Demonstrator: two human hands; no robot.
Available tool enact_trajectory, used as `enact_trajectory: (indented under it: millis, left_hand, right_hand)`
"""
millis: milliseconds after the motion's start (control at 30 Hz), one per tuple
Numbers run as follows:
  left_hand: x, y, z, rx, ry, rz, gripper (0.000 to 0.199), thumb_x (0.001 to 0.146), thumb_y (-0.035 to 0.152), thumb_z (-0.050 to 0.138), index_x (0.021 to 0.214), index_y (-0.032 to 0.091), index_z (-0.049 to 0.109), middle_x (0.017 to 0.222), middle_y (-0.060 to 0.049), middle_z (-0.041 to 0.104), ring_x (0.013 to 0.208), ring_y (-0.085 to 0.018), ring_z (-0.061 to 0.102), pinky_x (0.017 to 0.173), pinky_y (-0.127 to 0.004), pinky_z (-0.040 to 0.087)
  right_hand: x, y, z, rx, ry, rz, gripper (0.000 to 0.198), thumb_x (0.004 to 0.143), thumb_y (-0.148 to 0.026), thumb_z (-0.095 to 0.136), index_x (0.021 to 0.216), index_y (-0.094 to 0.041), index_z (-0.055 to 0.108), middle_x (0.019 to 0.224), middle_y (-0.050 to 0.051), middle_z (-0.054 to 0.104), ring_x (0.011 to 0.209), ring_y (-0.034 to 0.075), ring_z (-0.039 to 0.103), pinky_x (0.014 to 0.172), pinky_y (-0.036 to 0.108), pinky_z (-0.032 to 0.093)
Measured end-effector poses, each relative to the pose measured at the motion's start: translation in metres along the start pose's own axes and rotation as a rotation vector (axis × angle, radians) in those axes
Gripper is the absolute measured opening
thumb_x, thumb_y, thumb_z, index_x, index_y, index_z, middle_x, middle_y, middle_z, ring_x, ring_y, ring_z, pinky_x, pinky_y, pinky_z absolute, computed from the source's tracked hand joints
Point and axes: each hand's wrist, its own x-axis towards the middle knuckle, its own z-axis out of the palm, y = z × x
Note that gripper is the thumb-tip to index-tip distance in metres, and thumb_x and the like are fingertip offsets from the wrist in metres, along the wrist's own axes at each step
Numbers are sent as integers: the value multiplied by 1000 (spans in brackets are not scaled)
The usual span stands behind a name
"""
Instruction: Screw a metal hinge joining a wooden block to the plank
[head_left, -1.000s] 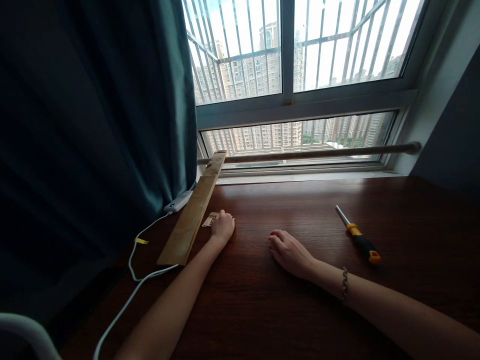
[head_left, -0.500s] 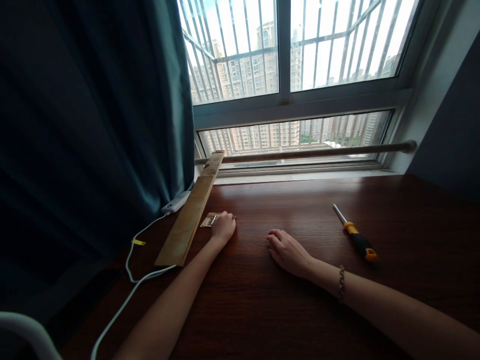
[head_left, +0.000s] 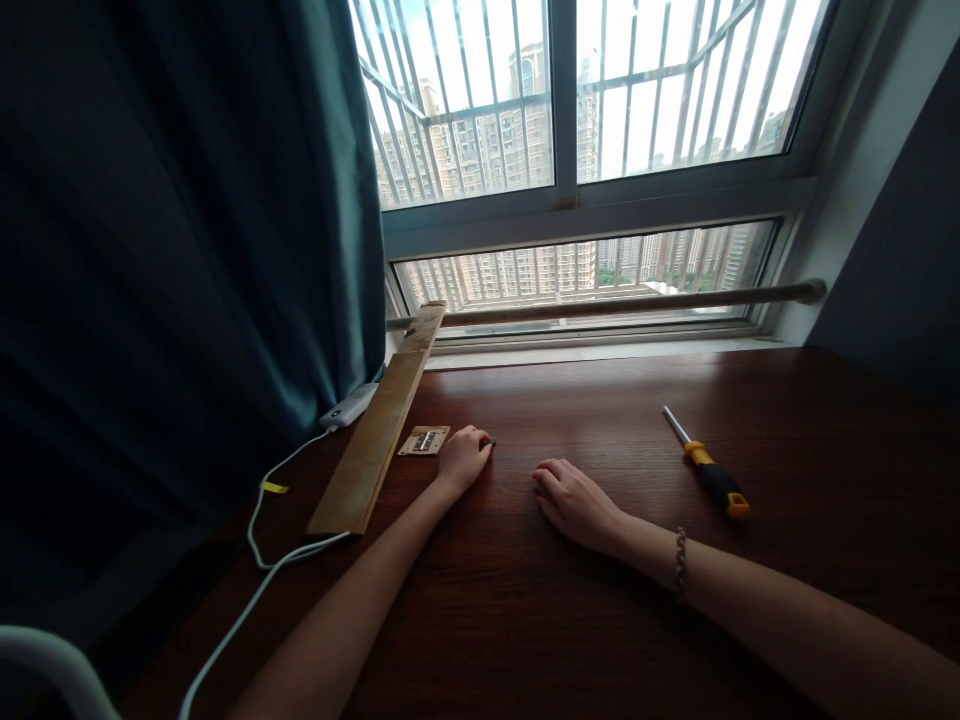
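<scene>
My left hand (head_left: 463,460) is closed on a small dark metal piece (head_left: 488,441) that pokes out past the fingertips; its exact kind is too small to make out. Just left of that hand lies a small flat tan square (head_left: 424,441) with shiny metal parts in its middle. My right hand (head_left: 574,502) rests palm down on the dark wooden tabletop (head_left: 510,620), its fingers loosely bent and apart from any object. To the right of it lies a screwdriver (head_left: 705,462) with a yellow and black handle, its shaft pointing toward the window.
A long wooden board (head_left: 379,430) leans from the tabletop onto the rail (head_left: 600,308) before the window. Left of it are a white power strip (head_left: 349,406), a white cable (head_left: 255,520) with a yellow tag, and a blue curtain (head_left: 330,200).
My left hand has moved a little to the right with the small metal piece, uncovering the tan square. My right hand stays where it was.
</scene>
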Motion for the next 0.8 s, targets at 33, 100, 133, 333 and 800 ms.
enact_trajectory:
  millis: [33, 100, 133, 333, 800]
  left_hand:
    - [-2, 4, 1, -24, 0, 26, 21, 80, 30, 47, 85, 20, 65, 89, -4, 61, 83, -16, 55, 72, -24, 41]
    - [-6, 14, 2, -70, -3, 79, 19, 79, 30, 48, 84, 20, 64, 88, -3, 61, 82, -15, 55, 72, -24, 41]
    - [-9, 20, 2, -92, -10, 105, 19, 78, 29, 49, 84, 20, 64, 87, -3, 61, 81, -15, 55, 72, -24, 41]
    - [-24, 48, -2, -211, -69, 222, 19, 78, 27, 49, 84, 20, 65, 86, -3, 60, 79, -14, 55, 73, -24, 41]
    - [-43, 76, -12, -394, -177, 348, 18, 76, 25, 50, 81, 19, 66, 81, -3, 58, 72, -13, 53, 68, -24, 41]
  right_hand:
    - [0, 0, 0, 1, 1, 4, 22, 81, -18, 46, 102, -14, 51, 102, 11, 53, 96, 20, 48, 86, 35, 42]
    - [0, -1, 0, 7, 7, 8, 22, 80, -17, 47, 101, -14, 52, 102, 11, 54, 96, 20, 48, 86, 35, 42]
    - [0, 0, 1, 14, 12, 10, 21, 80, -17, 47, 100, -14, 52, 101, 11, 54, 97, 20, 48, 87, 35, 41]
    - [3, 14, 11, 179, 119, 151, 16, 80, -13, 46, 92, -15, 55, 95, 9, 55, 91, 18, 51, 83, 32, 43]
    - [4, 28, 13, 340, 159, 347, 9, 72, -14, 59, 79, -17, 63, 75, 2, 58, 69, 13, 54, 66, 25, 43]
